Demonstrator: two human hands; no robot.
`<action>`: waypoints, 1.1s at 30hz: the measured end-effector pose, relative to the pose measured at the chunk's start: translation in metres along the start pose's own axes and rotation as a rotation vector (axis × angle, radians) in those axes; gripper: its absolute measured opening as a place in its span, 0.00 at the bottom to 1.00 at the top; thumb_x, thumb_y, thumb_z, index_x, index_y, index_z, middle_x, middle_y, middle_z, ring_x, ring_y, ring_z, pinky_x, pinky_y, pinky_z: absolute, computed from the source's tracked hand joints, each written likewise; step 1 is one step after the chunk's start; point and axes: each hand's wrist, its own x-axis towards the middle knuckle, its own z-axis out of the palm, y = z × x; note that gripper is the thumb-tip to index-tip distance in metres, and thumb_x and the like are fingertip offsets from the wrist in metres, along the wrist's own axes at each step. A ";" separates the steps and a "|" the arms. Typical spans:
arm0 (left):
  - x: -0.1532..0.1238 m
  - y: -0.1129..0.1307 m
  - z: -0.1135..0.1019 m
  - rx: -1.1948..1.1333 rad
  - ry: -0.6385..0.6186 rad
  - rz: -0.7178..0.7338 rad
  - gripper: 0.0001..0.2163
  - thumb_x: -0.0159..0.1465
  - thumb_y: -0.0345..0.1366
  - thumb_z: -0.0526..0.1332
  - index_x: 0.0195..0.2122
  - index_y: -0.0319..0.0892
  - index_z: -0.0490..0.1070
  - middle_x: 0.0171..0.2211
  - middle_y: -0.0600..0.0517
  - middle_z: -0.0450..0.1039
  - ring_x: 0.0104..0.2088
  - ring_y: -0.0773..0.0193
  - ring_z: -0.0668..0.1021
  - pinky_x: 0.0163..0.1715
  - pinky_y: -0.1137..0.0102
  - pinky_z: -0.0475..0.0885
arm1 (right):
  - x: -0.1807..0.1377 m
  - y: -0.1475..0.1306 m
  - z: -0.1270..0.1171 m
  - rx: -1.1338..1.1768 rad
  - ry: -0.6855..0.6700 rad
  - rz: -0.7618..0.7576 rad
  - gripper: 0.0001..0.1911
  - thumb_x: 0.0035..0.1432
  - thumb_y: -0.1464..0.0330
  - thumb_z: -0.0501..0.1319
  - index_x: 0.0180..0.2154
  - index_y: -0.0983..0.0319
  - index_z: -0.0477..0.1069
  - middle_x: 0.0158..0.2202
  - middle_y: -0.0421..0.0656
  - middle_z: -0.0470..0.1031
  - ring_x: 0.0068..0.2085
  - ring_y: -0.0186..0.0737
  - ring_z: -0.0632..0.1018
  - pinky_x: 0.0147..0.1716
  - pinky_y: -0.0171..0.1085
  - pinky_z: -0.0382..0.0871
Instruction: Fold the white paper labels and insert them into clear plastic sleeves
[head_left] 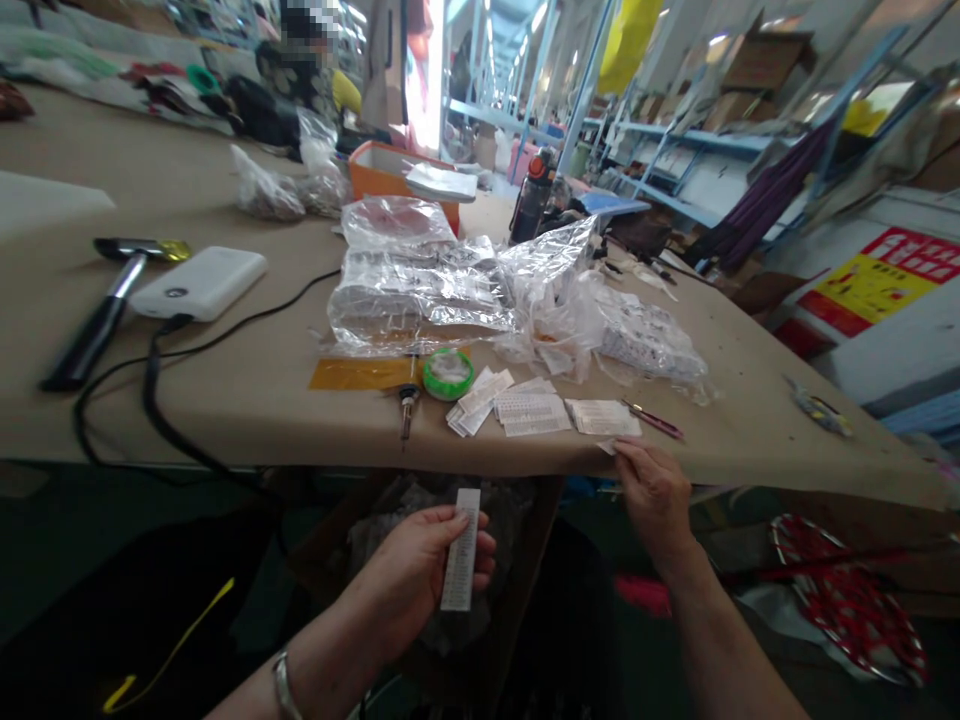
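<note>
In front of the table edge, my left hand (429, 560) grips a narrow stack of white printed labels (462, 550), the thumb lying on top. My right hand (654, 490) is at the table's edge with thumb and fingertips pinched on a small white label (609, 447). Just beyond it lies a neat pile of printed labels (604, 416), with a dark red pen (654, 420) beside it. To the left rest a wider spread of labels (532, 410) and some loose white slips (478, 400).
A green-rimmed round container (448, 374), a screwdriver-like tool (408, 412) and brown tape (364, 374) lie near the front edge. Behind are clear plastic bags (420, 290) and a dark bottle (532, 195). Leftward are a hammer (109, 315) and a white power bank (201, 284) with a black cable.
</note>
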 end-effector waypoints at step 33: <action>-0.006 -0.004 -0.002 -0.417 -0.126 0.093 0.03 0.55 0.26 0.60 0.26 0.31 0.71 0.22 0.51 0.68 0.20 0.73 0.69 0.18 0.79 0.61 | -0.009 -0.138 0.027 0.612 -0.338 -0.516 0.08 0.60 0.73 0.57 0.40 0.59 0.72 0.41 0.42 0.77 0.51 0.44 0.71 0.52 0.48 0.63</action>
